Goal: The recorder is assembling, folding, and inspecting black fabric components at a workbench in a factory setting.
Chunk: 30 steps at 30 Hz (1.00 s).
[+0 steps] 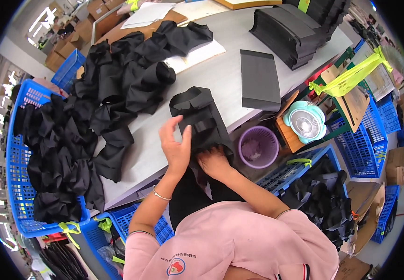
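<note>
A black fabric piece (204, 116), folded into a pouch-like shape with a wide loop at its far end, lies at the table's near edge. My left hand (176, 143) is raised at the left side of this piece, thumb and fingers apart and nothing between them. At its near end, my right hand (213, 162) has its fingers curled on the fabric edge, the tips partly hidden in the dark cloth. To the left, a big heap of similar black fabric pieces (118, 84) spreads over the table and hangs off it. A flat dark grey panel (260, 79) rests to the right.
Stacked dark panels (286, 35) stand at the far right of the table (150, 135). A blue basket (20, 186) full of black cloth is at left. Beyond the right edge are a purple bin (258, 146), a small teal fan (306, 122) and another blue basket (334, 156).
</note>
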### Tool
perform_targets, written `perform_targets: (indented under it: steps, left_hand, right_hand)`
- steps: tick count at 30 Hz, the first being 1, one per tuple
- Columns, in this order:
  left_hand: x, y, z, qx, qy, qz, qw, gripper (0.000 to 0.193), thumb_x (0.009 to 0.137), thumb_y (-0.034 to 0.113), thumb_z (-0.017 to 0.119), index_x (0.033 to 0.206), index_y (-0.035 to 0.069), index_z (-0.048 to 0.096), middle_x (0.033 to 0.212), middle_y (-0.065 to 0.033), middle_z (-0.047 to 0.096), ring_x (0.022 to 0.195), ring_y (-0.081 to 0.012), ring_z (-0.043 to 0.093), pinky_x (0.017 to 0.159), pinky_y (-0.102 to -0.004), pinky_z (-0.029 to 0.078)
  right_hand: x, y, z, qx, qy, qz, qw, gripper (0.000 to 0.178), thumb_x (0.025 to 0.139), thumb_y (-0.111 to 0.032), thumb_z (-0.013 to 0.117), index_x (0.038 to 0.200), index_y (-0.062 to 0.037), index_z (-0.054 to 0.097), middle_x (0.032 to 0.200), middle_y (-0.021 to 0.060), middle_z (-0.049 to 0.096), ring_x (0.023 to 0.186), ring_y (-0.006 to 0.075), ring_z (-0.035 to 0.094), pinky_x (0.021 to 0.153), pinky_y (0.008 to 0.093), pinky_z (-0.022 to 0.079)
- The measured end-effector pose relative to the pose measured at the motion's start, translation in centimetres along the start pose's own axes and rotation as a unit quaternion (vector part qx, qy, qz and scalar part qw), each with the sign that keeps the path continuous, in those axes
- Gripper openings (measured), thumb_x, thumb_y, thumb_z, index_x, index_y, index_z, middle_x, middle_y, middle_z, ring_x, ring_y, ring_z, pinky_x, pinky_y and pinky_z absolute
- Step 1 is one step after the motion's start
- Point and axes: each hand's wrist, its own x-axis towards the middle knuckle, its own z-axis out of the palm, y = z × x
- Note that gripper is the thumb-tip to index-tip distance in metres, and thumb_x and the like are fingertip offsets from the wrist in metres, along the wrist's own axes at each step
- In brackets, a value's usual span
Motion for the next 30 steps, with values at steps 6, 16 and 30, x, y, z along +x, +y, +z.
perform_targets:
  steps: [6,16,30]
  left_hand:
    - [-3.1,-4.3,1.0,-0.360,0.000,-0.266,0.894,0.047,0.089,0.007,0.071,0.131,-0.005,0.052,0.135,-0.0081,0.053,0.124,-0.0184,0.051,0.105,-0.0321,0.042]
    - [-6.4,-4.9,0.2,-0.460,-0.032,-0.294,0.837,0.035,0.095,0.017,0.067,0.125,-0.001,0.060,0.123,-0.0089,0.066,0.112,-0.0179,0.062,0.099,-0.0327,0.048]
    - [-7.6,-0.1,0.2,-0.472,-0.218,-0.385,0.763,0.053,0.087,0.001,0.068,0.137,-0.001,0.050,0.131,-0.0131,0.060,0.117,-0.0243,0.060,0.101,-0.0398,0.049]
  right_hand:
    - [-5.1,1.8,4.6,-0.004,0.199,-0.120,0.973,0.010,0.085,-0.018,0.059,0.087,-0.0097,0.066,0.085,0.0171,0.065,0.080,0.0359,0.065,0.071,0.0498,0.051]
    - [-11.7,-1.0,-10.2,0.370,0.343,0.096,0.858,0.017,0.086,-0.001,0.070,0.104,0.0018,0.070,0.098,0.0133,0.072,0.087,0.0177,0.071,0.074,0.0300,0.055]
    - [-10.4,3.0,-8.2,0.818,-0.003,-0.022,0.575,0.016,0.085,0.005,0.059,0.098,0.0041,0.069,0.087,-0.0045,0.068,0.081,0.0053,0.059,0.073,0.0273,0.051]
